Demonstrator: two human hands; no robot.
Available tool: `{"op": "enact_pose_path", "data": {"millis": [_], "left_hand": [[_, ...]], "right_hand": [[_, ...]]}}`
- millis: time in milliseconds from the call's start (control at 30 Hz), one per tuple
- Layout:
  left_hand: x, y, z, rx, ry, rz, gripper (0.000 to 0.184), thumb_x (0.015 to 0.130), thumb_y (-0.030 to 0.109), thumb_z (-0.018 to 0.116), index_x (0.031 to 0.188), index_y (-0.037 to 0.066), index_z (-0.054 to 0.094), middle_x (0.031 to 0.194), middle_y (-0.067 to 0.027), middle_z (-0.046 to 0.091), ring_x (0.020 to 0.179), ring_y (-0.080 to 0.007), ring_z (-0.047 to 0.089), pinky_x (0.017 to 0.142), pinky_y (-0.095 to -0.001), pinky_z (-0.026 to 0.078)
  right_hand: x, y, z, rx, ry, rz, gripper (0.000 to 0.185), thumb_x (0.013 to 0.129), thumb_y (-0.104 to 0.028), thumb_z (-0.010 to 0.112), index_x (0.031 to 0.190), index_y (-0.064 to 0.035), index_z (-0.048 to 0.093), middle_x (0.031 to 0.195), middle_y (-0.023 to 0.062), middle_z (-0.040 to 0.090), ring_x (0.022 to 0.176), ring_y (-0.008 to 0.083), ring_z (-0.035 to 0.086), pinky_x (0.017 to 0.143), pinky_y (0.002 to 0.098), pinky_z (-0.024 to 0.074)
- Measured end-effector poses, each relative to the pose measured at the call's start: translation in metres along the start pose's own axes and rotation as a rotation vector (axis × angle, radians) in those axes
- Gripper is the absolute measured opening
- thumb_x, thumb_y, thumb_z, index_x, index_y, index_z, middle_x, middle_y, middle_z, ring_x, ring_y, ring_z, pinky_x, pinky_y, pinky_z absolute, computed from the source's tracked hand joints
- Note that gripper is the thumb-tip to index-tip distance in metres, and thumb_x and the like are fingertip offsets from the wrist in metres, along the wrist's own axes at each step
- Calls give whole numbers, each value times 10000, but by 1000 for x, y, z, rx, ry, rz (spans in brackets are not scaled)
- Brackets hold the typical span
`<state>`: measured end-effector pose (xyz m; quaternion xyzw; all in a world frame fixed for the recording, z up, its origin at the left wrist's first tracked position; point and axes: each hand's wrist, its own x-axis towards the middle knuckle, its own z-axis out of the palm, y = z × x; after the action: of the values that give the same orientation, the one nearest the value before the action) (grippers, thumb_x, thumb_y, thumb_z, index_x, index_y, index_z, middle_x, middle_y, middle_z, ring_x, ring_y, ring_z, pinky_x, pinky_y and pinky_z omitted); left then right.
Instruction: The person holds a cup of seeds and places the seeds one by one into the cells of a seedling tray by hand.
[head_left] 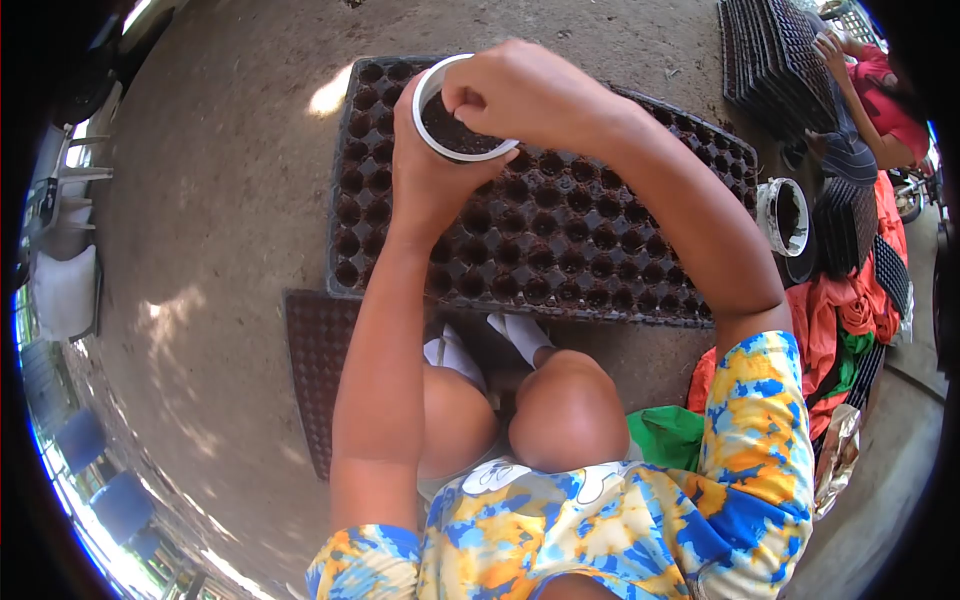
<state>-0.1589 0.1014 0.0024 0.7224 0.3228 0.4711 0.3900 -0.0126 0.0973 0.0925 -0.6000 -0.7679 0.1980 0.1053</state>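
A white-rimmed cup (462, 155) with dark, soil-like material inside is held over the upper left part of a black seedling tray (560, 225). My left hand (425, 180) wraps round the outside of the cup. Over its opening is my right hand (505, 95), with fingers curled together and their tips at the dark contents; whatever they pinch is hidden. Many round cells of the tray show brown material in and around them.
A second tray (320, 370) lies beside my legs. At the right are a white bucket (785, 217), stacked black trays (775, 65), red cloth (820, 330) and green cloth (668, 436). Another person (885, 105) sits at the upper right. Chairs (65, 290) stand left.
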Motion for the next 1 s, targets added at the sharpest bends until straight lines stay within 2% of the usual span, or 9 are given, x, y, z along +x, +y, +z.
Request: {"op": "enact_pose_path", "data": {"millis": [67, 200, 233, 333, 433, 633, 833, 933, 1000], "left_hand": [[1, -7, -6, -36, 19, -6, 968, 552, 101, 920, 1349, 11, 377, 1272, -124, 521, 1189, -245, 526, 1022, -362, 430], [2, -15, -18, -160, 38, -53, 962, 566, 74, 917, 1346, 1, 358, 1246, -115, 530, 1145, -208, 553, 997, -336, 450], [1, -15, -19, -185, 39, -76, 961, 567, 69, 917, 1346, 1, 357, 1245, -114, 533, 1144, -208, 554, 996, -335, 453], [0, -17, -22, -193, 47, -83, 956, 569, 58, 916, 1344, 2, 359, 1242, -112, 538, 1141, -206, 558, 991, -331, 459], [0, -15, -22, -166, 48, -73, 957, 568, 59, 918, 1344, 4, 359, 1242, -112, 540, 1143, -205, 559, 991, -331, 461], [2, -16, -20, -162, 47, -65, 968, 568, 72, 923, 1351, 11, 357, 1255, -115, 536, 1151, -209, 557, 1000, -336, 460], [2, -13, -18, -158, 54, -64, 981, 566, 78, 926, 1357, 9, 349, 1260, -118, 530, 1154, -211, 554, 1006, -338, 457], [2, -12, -17, -165, 51, -61, 980, 567, 76, 926, 1357, 7, 350, 1256, -117, 530, 1155, -208, 551, 1004, -336, 455], [3, -13, -14, -177, 43, -52, 972, 568, 81, 924, 1354, 7, 358, 1252, -116, 531, 1157, -210, 549, 1001, -337, 454]], "right_hand": [[-17, 9, -6, 252, 186, -16, 134, 804, -124, 659, 896, -30, 680, 759, 97, 687, 679, 157, 651, 660, 308, 519], [-42, 29, 14, 383, 123, 153, 154, 815, -115, 675, 924, -6, 680, 747, 71, 682, 678, 122, 620, 674, 291, 511], [-44, 41, 30, 404, 133, 107, 173, 786, -154, 674, 909, -36, 696, 783, 118, 698, 685, 212, 662, 673, 321, 520], [-48, 51, 55, 329, 59, 193, 200, 792, -148, 659, 960, -58, 720, 825, 137, 708, 737, 265, 683, 717, 346, 531], [-49, 49, 52, 322, -32, 273, 191, 828, -93, 663, 1003, -26, 706, 898, 128, 730, 830, 220, 710, 780, 321, 541], [-51, 55, 58, 258, -32, 235, 205, 810, -78, 650, 999, -26, 710, 916, 131, 725, 867, 246, 707, 802, 332, 544], [-53, 49, 52, 225, 22, 198, 180, 807, -82, 654, 966, -25, 716, 901, 136, 722, 850, 267, 704, 793, 346, 540], [-57, 37, 42, 237, -104, 128, 163, 806, -95, 672, 947, -25, 715, 873, 149, 715, 819, 264, 703, 763, 344, 536], [-59, 27, 34, 256, -18, 125, 148, 806, -120, 651, 910, -41, 721, 839, 149, 706, 809, 299, 689, 766, 375, 534]]}}
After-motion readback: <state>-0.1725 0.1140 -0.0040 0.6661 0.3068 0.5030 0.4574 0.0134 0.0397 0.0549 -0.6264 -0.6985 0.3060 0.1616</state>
